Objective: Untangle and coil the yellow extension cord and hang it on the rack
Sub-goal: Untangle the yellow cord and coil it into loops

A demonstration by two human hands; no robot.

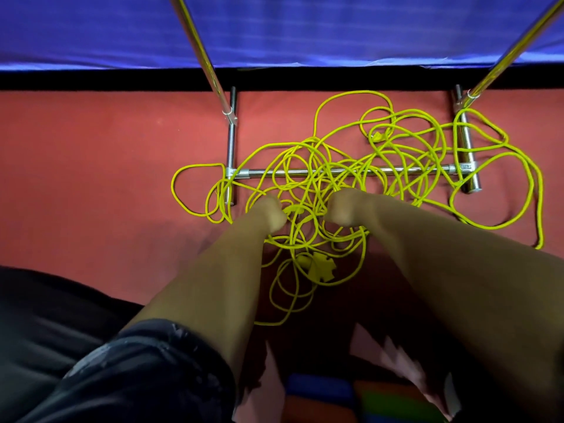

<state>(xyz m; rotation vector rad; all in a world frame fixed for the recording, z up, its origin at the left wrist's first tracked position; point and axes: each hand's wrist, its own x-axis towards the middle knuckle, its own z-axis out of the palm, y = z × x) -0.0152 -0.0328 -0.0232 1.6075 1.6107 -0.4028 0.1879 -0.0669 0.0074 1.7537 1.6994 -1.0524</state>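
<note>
Step in hand: untangling, right at the start. Nothing coiled, nothing hung.

Yellow extension cord point(351, 166) is one loose snarl on the red surface point(91, 154), draped over the base crossbar of the rack point(268, 172), with loops spilling past the right foot and a small loop left of the left foot. Multi-socket end point(319, 268) sits near the person, just inside the near edge of the pile. What looks like the plug end point(377, 137) lies far right, though it's too small to be sure.

Left hand point(271, 213) and right hand point(345, 209) are both down in the middle of the tangle, close together, just near of the crossbar. Forearms converge from the near corners, knuckles up, fingers curled under. Grip: each looks clenched on strands of cord. Fingertips are hidden and blurred, so which strands is unclear.

Next move, as a judgement: lift the mass clear of the rack base first, since loops cross the bar and could snag. Then find one end, probably the socket block because it's closest, and feed loops off it. Pulling the hands apart hard risks tightening crossings.

Blue cloth point(305, 29) runs along the far edge.
</note>
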